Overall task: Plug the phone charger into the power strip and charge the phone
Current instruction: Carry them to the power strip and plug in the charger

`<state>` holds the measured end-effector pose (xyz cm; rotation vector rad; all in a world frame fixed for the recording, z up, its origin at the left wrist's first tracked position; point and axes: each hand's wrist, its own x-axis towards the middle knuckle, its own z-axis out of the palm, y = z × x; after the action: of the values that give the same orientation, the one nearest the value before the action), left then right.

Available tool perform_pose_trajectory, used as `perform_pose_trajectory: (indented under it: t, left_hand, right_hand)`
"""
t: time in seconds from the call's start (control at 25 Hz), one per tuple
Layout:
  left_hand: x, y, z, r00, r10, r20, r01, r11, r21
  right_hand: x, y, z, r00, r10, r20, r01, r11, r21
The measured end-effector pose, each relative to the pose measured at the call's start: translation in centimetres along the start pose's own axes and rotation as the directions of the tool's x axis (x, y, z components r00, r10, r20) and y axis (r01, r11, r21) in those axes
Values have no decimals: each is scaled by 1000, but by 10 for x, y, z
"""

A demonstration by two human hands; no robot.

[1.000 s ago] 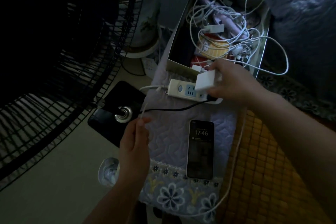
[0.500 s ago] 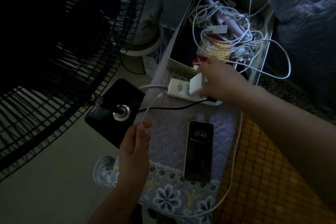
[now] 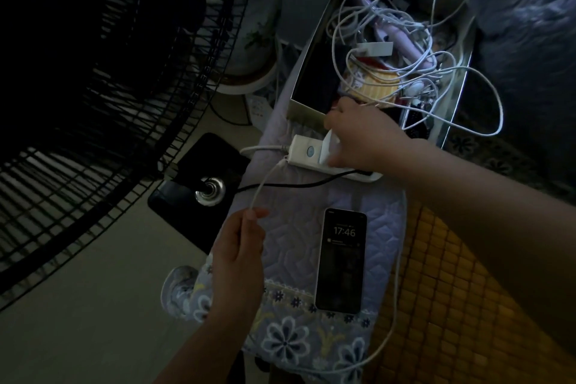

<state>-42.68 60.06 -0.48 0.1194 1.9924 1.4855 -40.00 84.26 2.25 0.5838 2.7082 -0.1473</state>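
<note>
A white power strip point(image 3: 304, 151) lies across a quilted lilac cloth point(image 3: 299, 227). My right hand point(image 3: 364, 137) grips a white charger block point(image 3: 327, 146) and holds it tilted against the strip's sockets, just right of the round switch. The prongs are hidden by my fingers. My left hand point(image 3: 240, 256) pinches the charger's white cable point(image 3: 265, 184) near its free end, left of the phone. The phone point(image 3: 341, 260) lies face up below the strip, its screen showing 17:46. The cable loops round the phone's right side to the cloth's front edge.
An open box point(image 3: 307, 106) full of tangled white cables stands just behind the strip. A black cord point(image 3: 296, 185) runs from the strip to the left. A large black fan point(image 3: 109, 103) and its base fill the left side. A yellow bamboo mat point(image 3: 452, 305) lies to the right.
My right hand has carried the charger block leftward and down onto the strip, tipping it on edge over the sockets. My left hand keeps hold of the cable and barely moves.
</note>
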Motion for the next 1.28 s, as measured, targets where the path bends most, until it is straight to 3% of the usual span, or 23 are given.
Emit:
perform_pose_trajectory:
  t: [0.52, 0.76, 1.0, 1.16, 1.2, 1.24, 1.28]
  left_hand:
    - [-6, 22, 18, 998, -5, 60, 4, 1000, 4]
    - [-10, 22, 16, 998, 0, 62, 0, 1000, -4]
    - [-12, 23, 16, 995, -21, 101, 22, 1000, 0]
    - [-16, 35, 17, 993, 26, 116, -27, 1000, 10]
    - [-16, 37, 16, 992, 45, 119, -46, 999, 5]
    - [-17, 39, 16, 990, 64, 126, -64, 998, 0]
    - [-19, 40, 15, 987, 80, 142, -79, 997, -7]
  right_hand:
    - [4, -10, 13, 997, 70, -35, -68, 996, 51]
    - [-8, 14, 6, 980, 197, -19, -168, 880, 443]
    - [-7, 8, 15, 978, 204, -34, -170, 888, 428]
    - [-15, -1, 10, 978, 210, -13, -197, 935, 296]
    - [-26, -6, 9, 967, 235, -100, -183, 910, 372]
    - [-40, -15, 9, 924, 324, -203, -168, 822, 544]
    - [-58, -27, 8, 841, 473, -263, -122, 640, 759]
